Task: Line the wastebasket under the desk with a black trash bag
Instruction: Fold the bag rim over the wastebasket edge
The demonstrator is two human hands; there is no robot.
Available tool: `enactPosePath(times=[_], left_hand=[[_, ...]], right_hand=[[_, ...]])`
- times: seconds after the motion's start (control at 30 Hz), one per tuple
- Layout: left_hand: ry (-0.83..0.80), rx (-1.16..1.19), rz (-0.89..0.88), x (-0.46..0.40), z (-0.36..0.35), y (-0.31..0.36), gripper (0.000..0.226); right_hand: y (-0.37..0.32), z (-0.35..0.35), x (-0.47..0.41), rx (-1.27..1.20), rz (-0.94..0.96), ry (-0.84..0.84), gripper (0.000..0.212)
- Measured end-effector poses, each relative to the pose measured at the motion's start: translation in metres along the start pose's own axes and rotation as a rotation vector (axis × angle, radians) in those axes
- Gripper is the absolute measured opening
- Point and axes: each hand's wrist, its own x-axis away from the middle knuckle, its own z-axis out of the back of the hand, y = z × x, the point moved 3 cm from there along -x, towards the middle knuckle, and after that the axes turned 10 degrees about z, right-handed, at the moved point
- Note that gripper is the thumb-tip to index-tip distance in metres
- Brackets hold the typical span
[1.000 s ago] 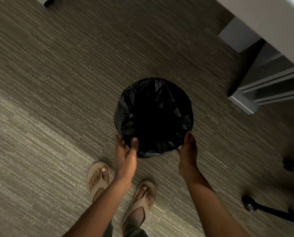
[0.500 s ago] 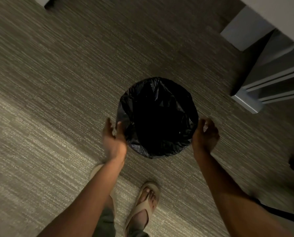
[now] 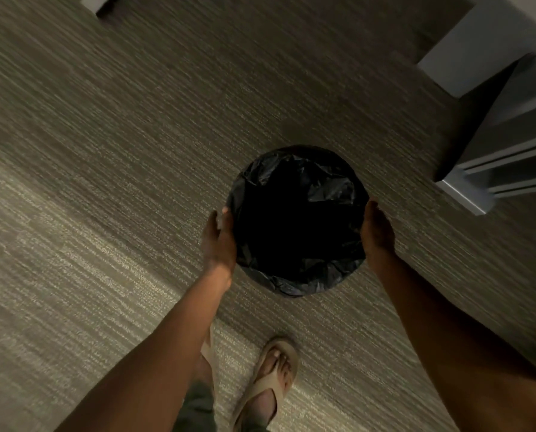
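The wastebasket [image 3: 298, 219] stands upright on the carpet [image 3: 104, 213], out in the open and not yet under the desk [image 3: 510, 104]. All positions below are given relative to the wastebasket.

**Liner.** The black trash bag [image 3: 291, 282] is seated inside the wastebasket, with its mouth folded over the rim all the way round. The fold on the near side is bunched and wrinkled; the far side lies flatter. The wastebasket's own wall is hidden by the bag.

**Hands.** The left hand [image 3: 218, 241] presses flat against the left side of the rim, fingers extended and held together. The right hand [image 3: 377, 235] mirrors it on the right side, fingers likewise straight against the bag. Neither hand is curled around the rim — the two palms clamp the wastebasket between them. This opposed hold most likely serves to lift or slide the wastebasket while pinning the folded bag edge so it does not slip off.

**Surroundings.** The desk lies beyond and to the right of the wastebasket, well apart from it; its pale support panel [image 3: 466, 194] reaches the floor there. A sandalled foot [image 3: 270, 375] stands on the near side. A dark object at the right frame edge cannot be identified.

**Obstruction.** The support panel is the probable obstacle — the route under the desk must pass to one side of it.
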Motion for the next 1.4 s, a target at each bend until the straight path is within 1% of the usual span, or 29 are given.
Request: enactPosePath(times=[0.07, 0.1, 0.13, 0.17, 0.2, 0.27, 0.37, 0.4, 0.47, 0.53, 0.57, 0.6, 0.67, 0.7, 0.8, 0.9, 0.97, 1.03, 1.07, 1.13, 1.2, 1.23, 1.27, 1.3, 1.37, 1.4], left_hand=[[0.268, 0.036, -0.043, 0.012, 0.008, 0.0, 0.061], [0.332, 0.082, -0.045, 0.02, 0.01, -0.002, 0.053], [0.306, 0.141, -0.033, 0.027, 0.007, -0.006, 0.043], [0.216, 0.184, -0.009, 0.034, 0.002, -0.012, 0.033], [0.114, 0.201, 0.011, 0.04, -0.004, -0.017, 0.032], [-0.006, 0.153, 0.004, 0.045, -0.01, -0.024, 0.04], [-0.059, 0.108, 0.015, 0.035, -0.006, -0.021, 0.045], [-0.058, 0.089, 0.021, 0.031, -0.004, -0.017, 0.044], [-0.012, 0.027, 0.006, 0.027, 0.002, -0.009, 0.047], [0.156, -0.03, -0.007, 0.028, 0.012, -0.006, 0.059], [0.239, -0.039, -0.01, 0.03, 0.018, -0.005, 0.062], [0.283, -0.036, -0.007, 0.034, 0.023, -0.006, 0.063], [0.28, -0.034, 0.031, 0.044, 0.025, -0.012, 0.065], [0.258, -0.051, 0.059, 0.049, 0.025, -0.016, 0.068], [0.14, -0.135, 0.132, 0.054, 0.019, -0.035, 0.075], [0.021, -0.188, 0.123, 0.049, 0.013, -0.045, 0.064], [-0.03, -0.106, 0.131, 0.044, 0.012, -0.044, 0.064], [-0.086, -0.029, 0.16, 0.044, 0.01, -0.041, 0.064], [-0.067, -0.058, 0.155, 0.045, 0.01, -0.04, 0.06], [0.048, -0.18, 0.116, 0.048, 0.015, -0.038, 0.056], [0.194, -0.18, 0.113, 0.053, 0.024, -0.035, 0.065], [0.233, -0.168, 0.11, 0.053, 0.027, -0.035, 0.064], [0.228, -0.163, 0.109, 0.053, 0.027, -0.033, 0.057], [0.189, -0.145, 0.126, 0.052, 0.025, -0.033, 0.045], [0.104, -0.142, 0.143, 0.051, 0.021, -0.034, 0.022], [0.093, -0.153, 0.143, 0.05, 0.02, -0.034, 0.016]], right_hand=[[0.003, 0.007, 0.007, -0.013, 0.032, 0.21, 0.057], [0.005, 0.007, 0.012, -0.015, 0.039, 0.268, 0.055], [0.007, 0.005, 0.016, -0.015, 0.045, 0.267, 0.055], [0.01, 0.001, 0.021, -0.026, 0.055, 0.217, 0.058], [0.014, -0.005, 0.025, -0.05, 0.062, 0.146, 0.061], [0.018, -0.013, 0.032, -0.108, 0.053, 0.055, 0.068], [0.02, -0.012, 0.03, -0.158, 0.026, 0.024, 0.07], [0.02, -0.01, 0.028, -0.165, 0.026, 0.052, 0.067], [0.022, -0.002, 0.029, -0.178, 0.023, 0.184, 0.058], [0.026, 0.004, 0.041, -0.236, -0.018, 0.312, 0.054], [0.028, 0.006, 0.051, -0.263, -0.046, 0.344, 0.054], [0.032, 0.006, 0.063, -0.27, -0.076, 0.35, 0.054], [0.043, 0.002, 0.086, -0.24, -0.124, 0.303, 0.05], [0.048, -0.002, 0.097, -0.232, -0.138, 0.251, 0.048], [0.059, -0.016, 0.123, -0.277, -0.163, 0.069, 0.049], [0.062, -0.02, 0.13, -0.256, -0.087, 0.018, 0.056], [0.062, -0.02, 0.128, -0.294, -0.064, -0.018, 0.06], [0.063, -0.019, 0.124, -0.399, -0.101, -0.026, 0.058], [0.064, -0.017, 0.122, -0.451, -0.124, -0.011, 0.054], [0.065, -0.01, 0.117, -0.515, -0.174, 0.057, 0.049], [0.065, -0.004, 0.11, -0.502, -0.205, 0.123, 0.045], [0.065, -0.003, 0.107, -0.484, -0.198, 0.129, 0.041], [0.063, -0.003, 0.104, -0.474, -0.186, 0.111, 0.035], [0.061, -0.004, 0.103, -0.474, -0.18, 0.079, 0.032], [0.057, -0.006, 0.103, -0.502, -0.188, 0.028, 0.029], [0.055, -0.008, 0.104, -0.52, -0.195, 0.011, 0.029]])
